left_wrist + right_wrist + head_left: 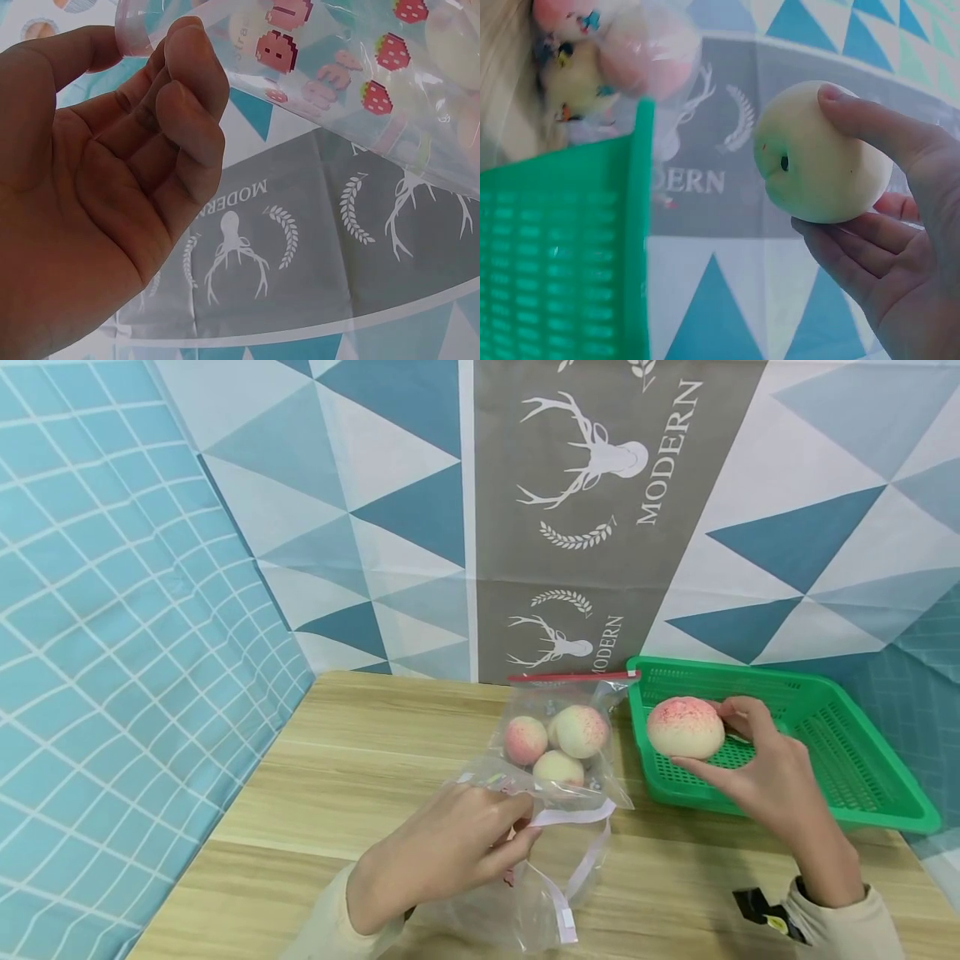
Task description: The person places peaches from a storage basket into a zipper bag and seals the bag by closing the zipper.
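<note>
My right hand (780, 768) grips a pink-and-cream peach (686, 728) above the left part of a green basket (885, 760). The right wrist view shows the peach's pale end with a dark stem hollow (784, 163), held between thumb and fingers. On the left, my left hand (450, 839) pinches the white zip edge (573, 816) of a clear zip bag (525, 910); its mouth gapes toward me. Pink letters and strawberry prints (392, 52) show on the clear plastic in the left wrist view. Just beyond lies a red-topped clear bag (615, 777) holding several peaches (581, 732).
All of this is on a wood-grain table (337, 760). A patterned cloth (405, 527) hangs behind it, and a blue checked cloth (112, 610) covers the left side. The basket's rim stands close to the right side of the filled bag.
</note>
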`<state>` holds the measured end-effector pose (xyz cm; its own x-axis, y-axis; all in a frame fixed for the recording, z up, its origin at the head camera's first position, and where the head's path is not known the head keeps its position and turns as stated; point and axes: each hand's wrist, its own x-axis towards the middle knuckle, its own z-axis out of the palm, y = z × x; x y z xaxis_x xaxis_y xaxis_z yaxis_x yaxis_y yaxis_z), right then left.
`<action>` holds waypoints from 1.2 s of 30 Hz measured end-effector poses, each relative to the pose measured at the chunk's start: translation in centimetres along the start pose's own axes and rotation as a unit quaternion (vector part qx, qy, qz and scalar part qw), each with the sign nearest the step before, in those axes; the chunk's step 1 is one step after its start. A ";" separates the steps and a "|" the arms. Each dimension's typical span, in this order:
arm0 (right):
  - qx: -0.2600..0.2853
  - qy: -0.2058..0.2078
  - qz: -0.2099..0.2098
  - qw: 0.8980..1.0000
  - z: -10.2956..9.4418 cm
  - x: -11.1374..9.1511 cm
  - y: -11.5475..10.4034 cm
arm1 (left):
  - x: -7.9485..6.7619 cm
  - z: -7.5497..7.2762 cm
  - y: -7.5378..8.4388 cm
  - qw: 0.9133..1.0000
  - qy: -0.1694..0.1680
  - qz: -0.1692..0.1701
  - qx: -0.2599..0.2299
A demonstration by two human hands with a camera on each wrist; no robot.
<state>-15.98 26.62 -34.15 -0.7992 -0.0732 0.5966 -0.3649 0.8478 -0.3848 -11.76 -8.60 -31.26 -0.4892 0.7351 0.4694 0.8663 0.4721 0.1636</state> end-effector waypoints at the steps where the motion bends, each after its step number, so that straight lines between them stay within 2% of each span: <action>1: -0.001 0.000 -0.004 1.000 -0.1 0.0 -0.4 | 0.0 0.0 0.0 1.000 0.000 -0.003 -0.005; 12: 0.011 -0.010 -0.070 0.997 -1.6 -0.9 -4.3 | 0.0 -0.2 0.0 1.000 0.001 -0.004 -0.008; 15: 0.036 -0.010 -0.103 0.994 -1.9 -1.1 -5.5 | 0.1 -0.3 -0.1 1.000 0.006 -0.013 -0.011; 18: 0.062 -0.031 -0.126 0.990 -2.0 -1.5 -6.9 | 0.1 -0.3 -0.1 1.000 0.020 -0.021 -0.004; 25: 0.138 -0.076 -0.227 0.961 -0.8 -2.6 -10.3 | -0.1 -0.5 -0.2 0.998 0.045 -0.046 0.005; 29: 0.140 -0.138 -0.226 0.954 0.3 -3.4 -11.6 | 0.1 -0.6 -0.2 0.997 0.053 -0.047 0.010; 32: 0.154 -0.169 -0.229 0.946 1.1 -3.7 -12.1 | 0.1 -0.6 -0.2 0.998 0.052 -0.043 0.012; 36: 0.166 -0.184 -0.251 0.936 2.1 -4.1 -12.6 | 0.1 -0.4 -0.1 0.998 0.050 -0.041 0.023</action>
<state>-9.11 15.15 -33.30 -0.5757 -0.6460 0.5013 -0.8177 0.4532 -0.3550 -11.84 -8.76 -30.90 -0.5440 0.6419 0.5404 0.8168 0.5524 0.1662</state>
